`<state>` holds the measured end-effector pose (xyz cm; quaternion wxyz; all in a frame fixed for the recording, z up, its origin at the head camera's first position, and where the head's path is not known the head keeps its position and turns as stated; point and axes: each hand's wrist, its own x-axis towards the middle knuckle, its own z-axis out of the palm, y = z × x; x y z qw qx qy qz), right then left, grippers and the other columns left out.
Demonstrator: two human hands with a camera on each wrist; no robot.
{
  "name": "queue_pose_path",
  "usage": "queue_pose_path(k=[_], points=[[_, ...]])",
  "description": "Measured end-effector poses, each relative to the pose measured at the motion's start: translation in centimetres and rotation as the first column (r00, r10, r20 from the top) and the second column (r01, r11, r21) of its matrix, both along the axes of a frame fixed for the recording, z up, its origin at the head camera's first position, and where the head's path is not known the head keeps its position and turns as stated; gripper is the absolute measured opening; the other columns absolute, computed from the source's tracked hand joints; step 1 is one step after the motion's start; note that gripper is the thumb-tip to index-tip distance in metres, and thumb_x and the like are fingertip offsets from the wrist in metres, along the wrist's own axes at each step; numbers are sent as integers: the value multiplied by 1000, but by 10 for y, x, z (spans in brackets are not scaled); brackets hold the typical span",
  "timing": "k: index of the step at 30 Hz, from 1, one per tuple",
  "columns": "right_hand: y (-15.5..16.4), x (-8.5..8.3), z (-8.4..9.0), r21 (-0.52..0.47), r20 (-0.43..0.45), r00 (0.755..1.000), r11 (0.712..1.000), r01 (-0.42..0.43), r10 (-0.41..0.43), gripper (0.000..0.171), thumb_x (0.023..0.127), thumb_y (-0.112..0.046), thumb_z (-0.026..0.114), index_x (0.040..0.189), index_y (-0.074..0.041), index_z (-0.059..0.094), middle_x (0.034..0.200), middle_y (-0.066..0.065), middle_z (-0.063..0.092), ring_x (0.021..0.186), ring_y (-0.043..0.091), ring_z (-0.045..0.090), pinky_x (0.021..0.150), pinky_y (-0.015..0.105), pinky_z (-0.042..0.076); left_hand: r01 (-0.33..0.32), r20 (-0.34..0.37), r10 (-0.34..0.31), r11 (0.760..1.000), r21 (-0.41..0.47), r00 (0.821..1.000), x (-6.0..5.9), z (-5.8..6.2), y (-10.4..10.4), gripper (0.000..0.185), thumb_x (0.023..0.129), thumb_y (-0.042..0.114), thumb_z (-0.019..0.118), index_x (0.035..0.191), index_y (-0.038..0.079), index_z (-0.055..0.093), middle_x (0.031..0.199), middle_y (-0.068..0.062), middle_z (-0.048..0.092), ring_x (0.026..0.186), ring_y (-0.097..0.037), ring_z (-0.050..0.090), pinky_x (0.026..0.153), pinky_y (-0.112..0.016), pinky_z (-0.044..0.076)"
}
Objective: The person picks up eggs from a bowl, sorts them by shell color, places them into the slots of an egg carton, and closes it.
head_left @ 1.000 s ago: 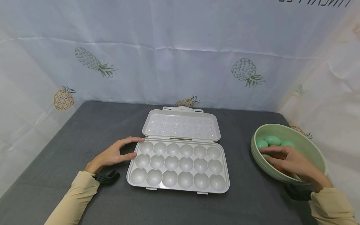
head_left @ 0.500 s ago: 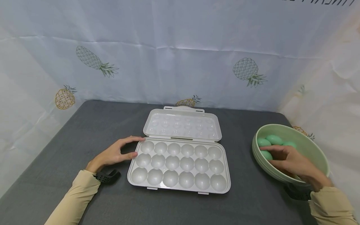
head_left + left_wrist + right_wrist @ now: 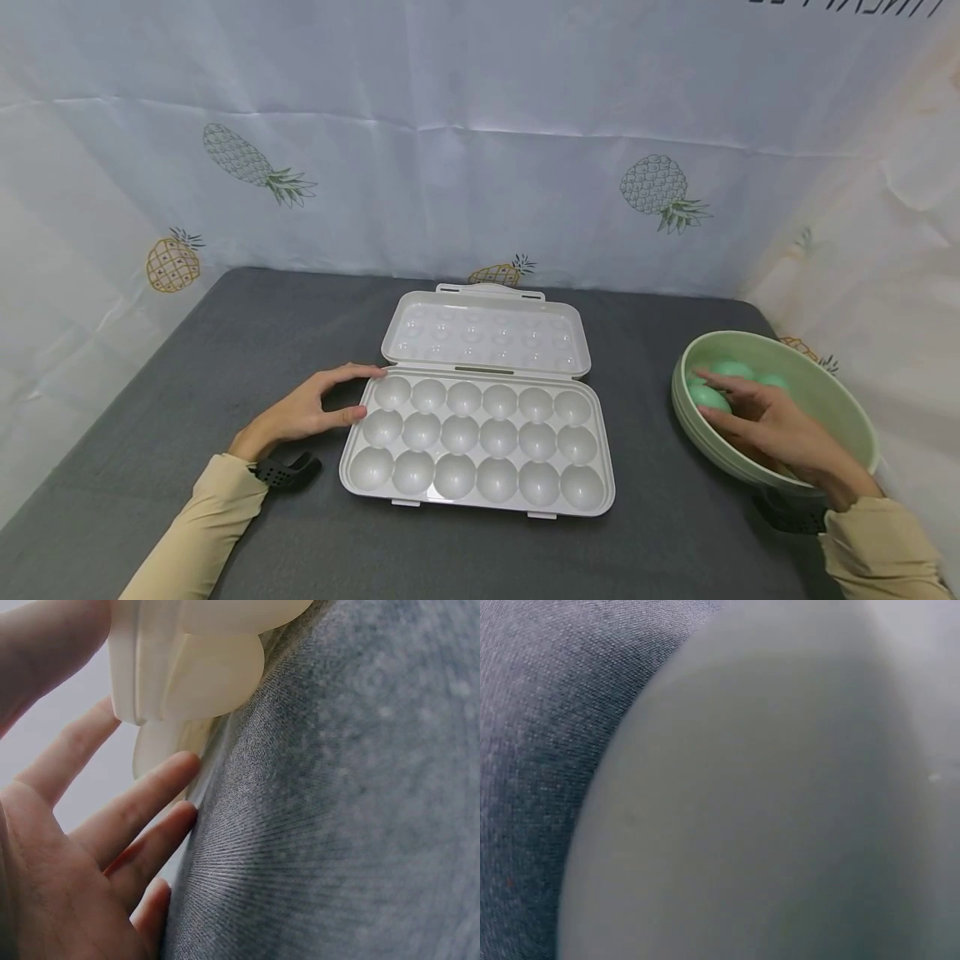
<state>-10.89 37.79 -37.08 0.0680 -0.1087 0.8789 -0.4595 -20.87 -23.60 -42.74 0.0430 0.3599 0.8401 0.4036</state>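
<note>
R hand [image 3: 787, 435] now has the near green egg [image 3: 708, 398] btwn thumb & fingers, in the bowl [image 3: 832, 402].
Vs. 0.5 s ago, fingertips have swung up, away from thumb, & egg's shifted up btwn them: prob. a fresh pinch, egg not yet out. Other eggs [image 3: 731, 369] lie beyond. L hand [image 3: 296, 410] unchanged: fingers spread, thumb & index at L edge of egg tray [image 3: 459, 433], lid [image 3: 487, 332] folded back. R wrist view doesn't show fingers.

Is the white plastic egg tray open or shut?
Open: the rectangular white lid lies back behind the egg tray, exposing three rows of hollows.
</note>
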Motion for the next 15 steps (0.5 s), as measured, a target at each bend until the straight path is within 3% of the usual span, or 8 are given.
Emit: queue_pose_path(k=[2, 4, 5, 10, 13, 15], points=[[0, 0, -1, 24, -21, 998, 998, 59, -58, 52, 102, -10, 64, 152, -9, 48, 98, -27, 63, 75, -11, 61, 63, 20, 55, 0, 0, 0, 1000, -1, 1000, 0, 0, 0, 51, 93, 13, 73, 142, 17, 60, 143, -8, 63, 132, 10, 46, 110, -10, 35], [1, -1, -1, 23, -28, 994, 994, 107, -106, 49, 99, -9, 68, 146, -6, 54, 121, -32, 62, 100, -15, 63, 77, 14, 57, 0, 1, 0, 1000, -1, 1000, 0, 0, 0, 51, 93, 13, 73, 142, 17, 60, 143, -7, 63, 132, 10, 46, 110, -10, 35], [1, -1, 0, 16, -26, 992, 992, 123, -122, 48, 97, -9, 69, 143, -4, 57, 121, -32, 63, 108, -15, 63, 82, 13, 57, -1, 1, 1, 1000, -1, 1000, 0, 0, 0, 51, 93, 13, 73, 142, 17, 60, 143, -7, 63, 133, 10, 46, 110, -10, 34], [1, -1, 2, -25, 17, 991, 990, 135, -135, 46, 97, -9, 70, 142, -6, 60, 114, -27, 70, 87, -8, 67, 68, 21, 59, -12, 0, 12, 1000, -6, 1000, 0, -1, 0, 51, 92, 14, 74, 142, 18, 60, 144, -5, 63, 137, 9, 43, 113, -10, 31], [0, 0, 2, -53, 29, 992, 990, 127, -126, 48, 97, -7, 69, 143, -7, 59, 115, -26, 71, 85, -5, 69, 63, 25, 59, -18, 3, 18, 1000, -9, 1000, 0, -1, -1, 51, 93, 14, 73, 142, 19, 60, 145, -4, 62, 139, 9, 41, 113, -10, 29], [-2, 1, 3, -63, 11, 992, 990, 122, -122, 48, 96, -4, 69, 143, -4, 58, 119, -27, 70, 95, -5, 71, 69, 24, 61, -20, 3, 20, 1000, -11, 1000, 0, -1, -1, 51, 93, 14, 73, 142, 20, 60, 145, -3, 62, 140, 9, 41, 114, -11, 30]])
